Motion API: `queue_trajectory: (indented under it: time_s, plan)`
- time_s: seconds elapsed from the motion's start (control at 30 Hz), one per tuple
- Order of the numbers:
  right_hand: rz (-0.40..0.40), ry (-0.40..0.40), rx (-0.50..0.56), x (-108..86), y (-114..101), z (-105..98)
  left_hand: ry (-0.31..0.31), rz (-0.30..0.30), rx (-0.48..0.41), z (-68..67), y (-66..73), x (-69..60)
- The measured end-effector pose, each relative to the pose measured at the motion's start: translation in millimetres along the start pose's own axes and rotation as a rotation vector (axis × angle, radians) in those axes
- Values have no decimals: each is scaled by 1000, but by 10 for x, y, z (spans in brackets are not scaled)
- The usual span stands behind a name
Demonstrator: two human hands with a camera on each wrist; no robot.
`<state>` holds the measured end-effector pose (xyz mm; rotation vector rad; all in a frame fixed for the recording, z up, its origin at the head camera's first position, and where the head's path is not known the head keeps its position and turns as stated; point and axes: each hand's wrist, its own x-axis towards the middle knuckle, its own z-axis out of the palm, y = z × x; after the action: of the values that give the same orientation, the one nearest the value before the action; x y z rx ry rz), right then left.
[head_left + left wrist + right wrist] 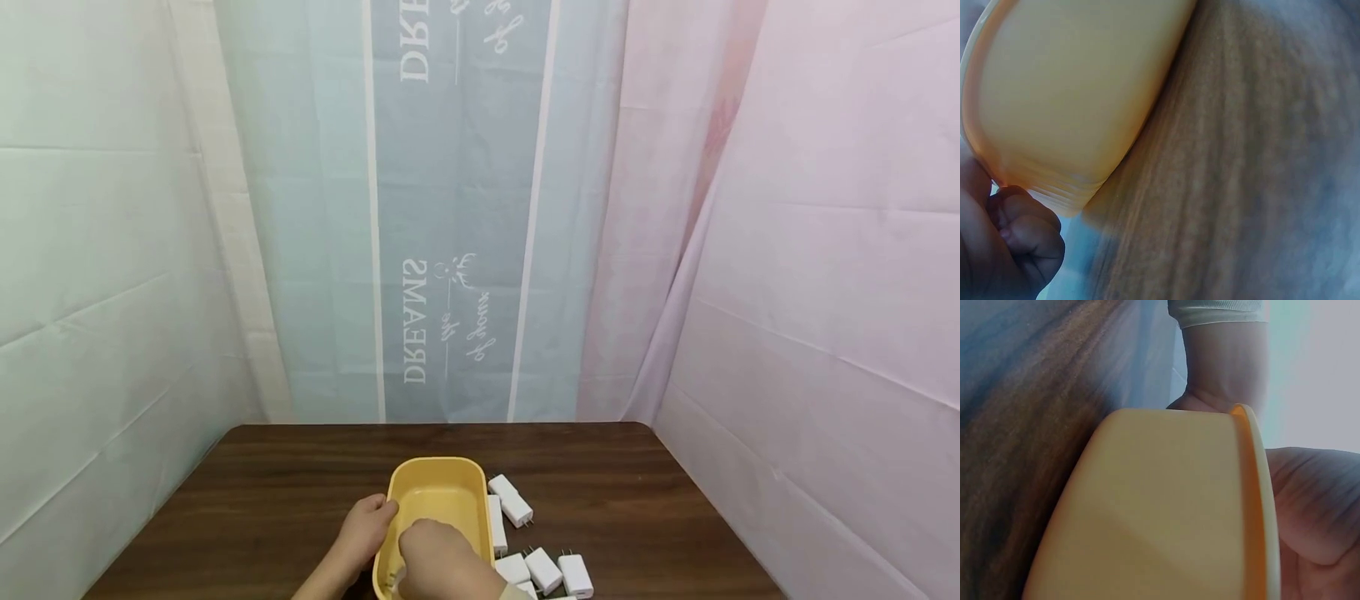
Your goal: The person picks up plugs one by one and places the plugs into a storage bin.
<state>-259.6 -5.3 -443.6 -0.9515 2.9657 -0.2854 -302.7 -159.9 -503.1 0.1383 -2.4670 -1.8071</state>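
Note:
A yellow plastic box (442, 482) stands on the table. My left hand (364, 530) grips its left rim, thumb over the edge; in the left wrist view the curled fingers (1038, 240) lie against the outside of the wall. My right hand (442, 557) reaches down into the near part of the box, back of the hand upward. A white plug charger (400, 575), partly covered, shows at its fingers. In the right wrist view the box wall (1160, 500) hides those fingers, and only the palm (1319, 506) shows beyond the rim.
Several white plug chargers (576, 575) lie right of the box, some with metal prongs showing. One charger (512, 500) lies near the far right corner of the box. The dark wooden table (285, 475) is bordered by hanging cloth (457, 208) at the back and sides.

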Motion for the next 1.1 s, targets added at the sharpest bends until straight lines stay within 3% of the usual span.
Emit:
queue_trajectory:
  time_s: [0.3, 0.5, 0.67, 1.1]
  plan:
    - [-17, 4, -35, 5, 34, -53, -13, -5, 2, -19, -15, 20]
    - [-25, -6, -2, -16, 78, -158, -17, -2, 4, -12, -9, 22]
    - [-32, 24, -31, -59, 126, -235, -6, 6, 9, -5, 4, 24]
    - [5, 57, 14, -154, 216, -427, -19, -3, -13, -28, 34, 5]
